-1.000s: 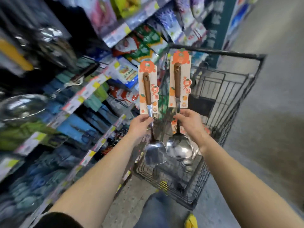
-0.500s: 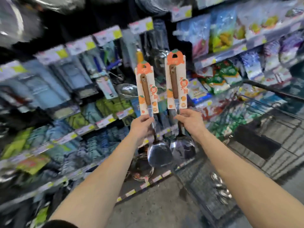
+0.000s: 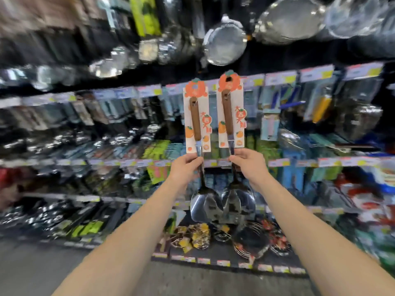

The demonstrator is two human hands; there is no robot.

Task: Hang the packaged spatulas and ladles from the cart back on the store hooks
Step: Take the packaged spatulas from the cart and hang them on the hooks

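The left grip (image 3: 184, 167) pinches the thin neck of a steel spatula with a brown wooden handle on a white-and-orange card (image 3: 196, 118), held upright. The right grip (image 3: 249, 165) pinches the neck of a second steel utensil on a matching orange-topped card (image 3: 229, 112); its head is too blurred to name. Both grips sit level with the row of pale price labels (image 3: 280, 162) on the shelving. The cards rise above that row and the shiny heads hang below it, side by side
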